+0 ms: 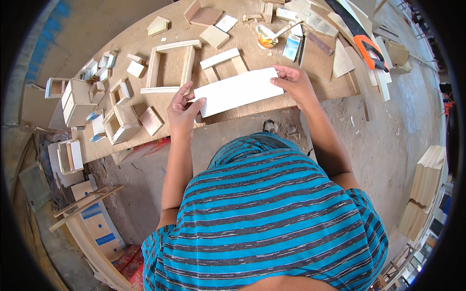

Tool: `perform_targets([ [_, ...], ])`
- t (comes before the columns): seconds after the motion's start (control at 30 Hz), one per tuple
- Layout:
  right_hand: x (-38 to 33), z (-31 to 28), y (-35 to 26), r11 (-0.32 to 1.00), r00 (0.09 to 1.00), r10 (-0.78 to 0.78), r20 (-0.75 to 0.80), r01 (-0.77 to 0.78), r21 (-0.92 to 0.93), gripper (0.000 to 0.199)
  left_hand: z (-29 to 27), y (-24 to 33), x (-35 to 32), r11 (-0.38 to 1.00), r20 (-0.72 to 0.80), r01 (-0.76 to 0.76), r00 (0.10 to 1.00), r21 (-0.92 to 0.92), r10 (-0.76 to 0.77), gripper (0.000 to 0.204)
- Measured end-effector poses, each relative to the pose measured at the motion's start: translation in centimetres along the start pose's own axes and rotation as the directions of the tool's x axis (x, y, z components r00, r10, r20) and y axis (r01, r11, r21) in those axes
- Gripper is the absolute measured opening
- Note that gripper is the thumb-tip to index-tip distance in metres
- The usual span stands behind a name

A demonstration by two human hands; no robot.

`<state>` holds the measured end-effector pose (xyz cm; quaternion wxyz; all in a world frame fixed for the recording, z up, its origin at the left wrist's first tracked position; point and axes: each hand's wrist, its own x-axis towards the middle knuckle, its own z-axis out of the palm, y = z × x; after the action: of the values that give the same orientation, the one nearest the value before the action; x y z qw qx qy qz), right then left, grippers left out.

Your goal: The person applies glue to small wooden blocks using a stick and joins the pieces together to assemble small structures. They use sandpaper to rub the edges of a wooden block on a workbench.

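Between my two hands I hold a flat white rectangular board (239, 93), tilted so its right end sits higher and farther away. My left hand (183, 110) grips the left end, thumb on top of the face. At the right end my right hand (294, 86) pinches the edge between thumb and fingers. The board is over the front edge of the wooden workbench (170, 119). Just beyond it lies a small three-sided wooden frame (221, 60), partly covered by the board. A larger rectangular wooden frame (190, 65) rests left of that.
Small wooden boxes (77, 103) crowd the bench's left end. An orange-handled handsaw (366, 46) lies at the far right, among wood offcuts (342, 62). A glue pot (266, 40) with a stick stands at the back. Stacked wooden pieces (427, 177) are on the right.
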<state>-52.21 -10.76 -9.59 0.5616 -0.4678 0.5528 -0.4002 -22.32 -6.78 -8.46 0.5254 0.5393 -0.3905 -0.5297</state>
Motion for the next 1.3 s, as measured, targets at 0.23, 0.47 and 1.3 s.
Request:
perform_targets([
  [0.23,0.0,0.1,0.6,0.996,0.996,-0.088,0.009,0.088,-0.016,0.047,0.1,-0.7,-0.2,0.999,-0.02,-0.034,0.999,0.017,0.034,0.054],
  [0.47,-0.6,0.2,-0.6,0.999,1.0,-0.01,-0.007,0.01,-0.049,0.051,0.3,-0.6,-0.4,0.997,-0.006,-0.013,1.0,0.08,0.014,0.052],
  [1.3,0.5,0.7,1.6,0.997,0.997,-0.071,0.022,0.072,-0.022,0.053,1.0,-2.1,-0.6,0.991,0.012,0.112,0.994,-0.077,-0.112,0.038],
])
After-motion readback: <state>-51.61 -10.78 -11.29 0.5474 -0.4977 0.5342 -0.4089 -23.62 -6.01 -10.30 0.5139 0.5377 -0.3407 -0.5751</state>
